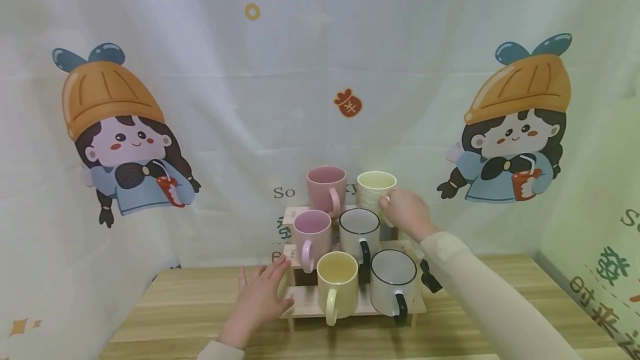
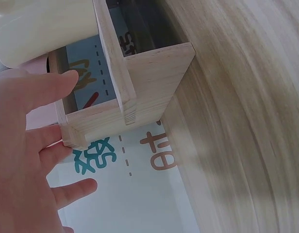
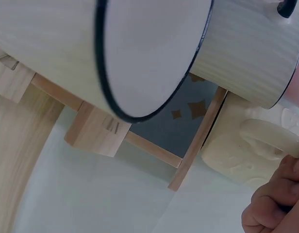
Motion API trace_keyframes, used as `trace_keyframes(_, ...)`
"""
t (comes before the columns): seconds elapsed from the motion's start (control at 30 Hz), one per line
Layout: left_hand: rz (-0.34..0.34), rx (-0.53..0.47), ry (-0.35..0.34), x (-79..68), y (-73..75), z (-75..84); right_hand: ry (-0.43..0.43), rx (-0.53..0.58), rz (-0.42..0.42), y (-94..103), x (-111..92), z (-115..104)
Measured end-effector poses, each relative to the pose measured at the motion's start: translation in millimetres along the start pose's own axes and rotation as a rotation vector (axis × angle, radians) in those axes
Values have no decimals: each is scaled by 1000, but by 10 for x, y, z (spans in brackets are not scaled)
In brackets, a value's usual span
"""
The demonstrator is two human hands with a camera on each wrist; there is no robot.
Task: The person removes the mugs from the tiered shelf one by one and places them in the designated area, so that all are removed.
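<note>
On the far right of the top shelf (image 1: 295, 215) is the cream mug (image 1: 372, 190), and my right hand (image 1: 407, 213) pinches it by the handle (image 3: 271, 133). The mug's bottom looks to be on the wood or very close to it. My left hand (image 1: 262, 296) is spread wide, just beside the left end of the wooden rack (image 2: 154, 82), but I can't tell how firmly it touches. Left of the cream mug is the dark pink mug (image 1: 320, 190). On the middle shelf (image 1: 289, 251), the lilac mug (image 1: 315, 238) is left and the upper white mug (image 1: 357, 240) with a black rim is right. On the near, lowest shelf (image 1: 302, 305) are the yellow mug (image 1: 345, 288), left, and the lower white mug (image 1: 387, 288), right. I think I'm busy placing or lifting the cream mug; I can't tell which. My next move needs a steady pinch, a level mug and no bumps to the mugs beside it.
</note>
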State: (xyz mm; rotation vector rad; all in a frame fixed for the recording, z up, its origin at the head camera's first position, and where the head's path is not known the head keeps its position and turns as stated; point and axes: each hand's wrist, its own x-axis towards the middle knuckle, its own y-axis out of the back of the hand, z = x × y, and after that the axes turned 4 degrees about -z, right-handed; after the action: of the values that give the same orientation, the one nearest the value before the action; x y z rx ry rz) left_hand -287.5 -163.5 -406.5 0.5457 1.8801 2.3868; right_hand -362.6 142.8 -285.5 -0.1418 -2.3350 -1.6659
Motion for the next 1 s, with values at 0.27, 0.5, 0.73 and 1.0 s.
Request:
trace_keyframes(0.27, 10, -7, 3, -1, 12, 0, 21, 3, 90, -11, -34, 61)
trace_keyframes(0.5, -3, -23, 5, 8, -12, -4, 13, -2, 129, 6, -80, 158)
trace_keyframes(0.73, -28, -59, -26, 0, -23, 10, 31, -20, 200, 50, -148, 303)
trace_keyframes(1.0, -45, -84, -25, -2, 8, 19, 36, -16, 262, 152, -206, 476)
